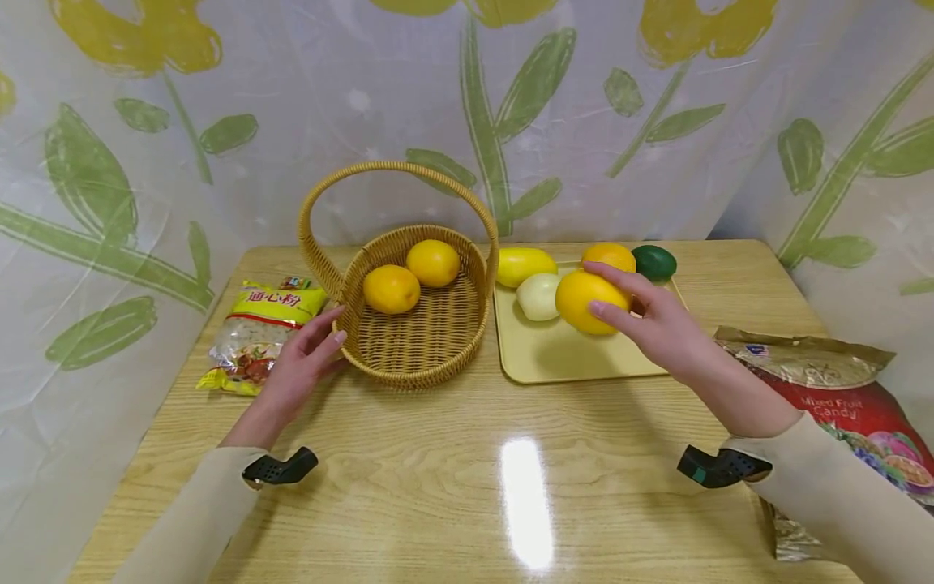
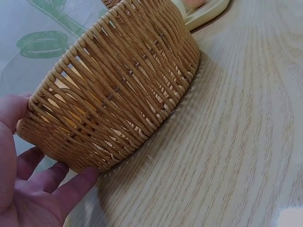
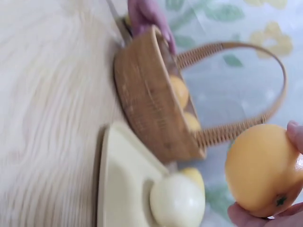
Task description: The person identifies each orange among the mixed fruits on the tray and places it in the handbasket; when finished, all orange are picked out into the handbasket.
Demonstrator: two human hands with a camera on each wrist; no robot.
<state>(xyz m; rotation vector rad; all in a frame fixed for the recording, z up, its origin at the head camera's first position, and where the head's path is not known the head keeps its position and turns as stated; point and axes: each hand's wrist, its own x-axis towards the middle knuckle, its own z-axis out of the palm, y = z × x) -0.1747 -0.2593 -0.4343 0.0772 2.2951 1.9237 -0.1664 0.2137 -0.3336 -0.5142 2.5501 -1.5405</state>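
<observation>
My right hand point(image 1: 660, 320) holds an orange point(image 1: 587, 302) above the pale yellow tray point(image 1: 584, 365), between thumb and fingers. A green star-shaped stem mark shows on the orange point(image 3: 260, 165) in the right wrist view. My left hand point(image 1: 302, 357) grips the left rim of a wicker basket point(image 1: 409, 375) with a tall arched handle. In the left wrist view its thumb is at the rim, and its fingers point(image 2: 78, 187) lie against the woven side. Inside the basket are two yellow-orange fruits, one nearer point(image 1: 392, 289) and one farther point(image 1: 434, 264).
On the tray lie a white round item point(image 1: 538, 297), a long yellow fruit point(image 1: 525, 266), another orange point(image 1: 609, 256) and a dark green fruit point(image 1: 654, 264). A pasta bag point(image 1: 266, 332) lies left of the basket. A candy bag point(image 1: 839, 397) is at the right, partly behind my right forearm.
</observation>
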